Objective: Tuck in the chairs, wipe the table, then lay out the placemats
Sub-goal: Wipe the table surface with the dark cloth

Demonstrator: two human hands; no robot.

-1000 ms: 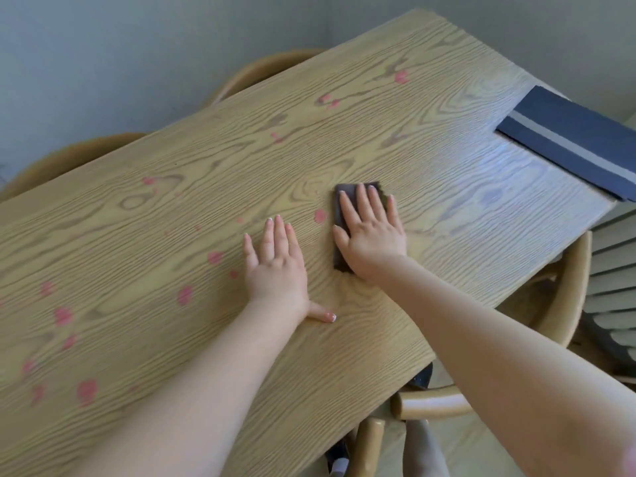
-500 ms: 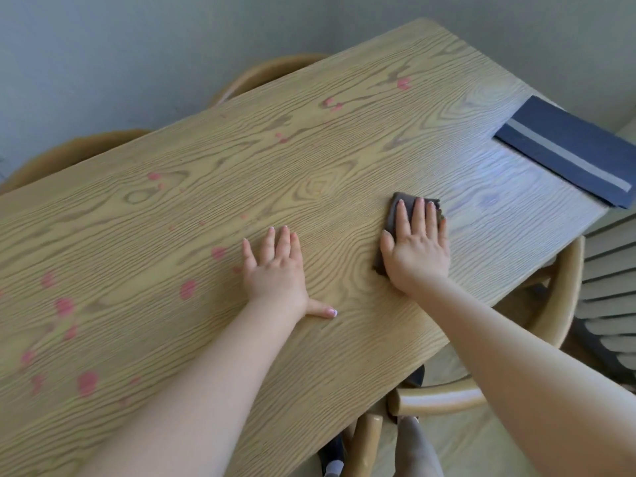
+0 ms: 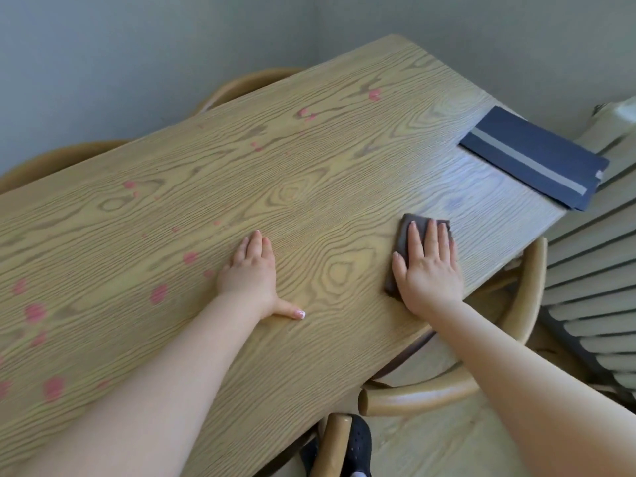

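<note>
A long wooden table stands in a corner between two pale walls, and its top is marked with many pink spots, most of them at the left end. On the far side, the curved backs of two chairs show just behind the table edge, so they seem to be tucked in already.

The left hand lies flat on the wood with the fingers together and the thumb stretched out to the side. It holds nothing; I think it only supports the body while the person leans forward.

The right hand is spread flat on a dark cloth and presses it to the table, which is the grip for wiping. Compared with one second ago, the cloth has moved to the right, away from the left hand and toward the near right edge; the left hand has stayed in its place.

At the far right end the dark blue placemats with a grey stripe lie folded together, out of the way of the wiping and not yet laid out.
</note>
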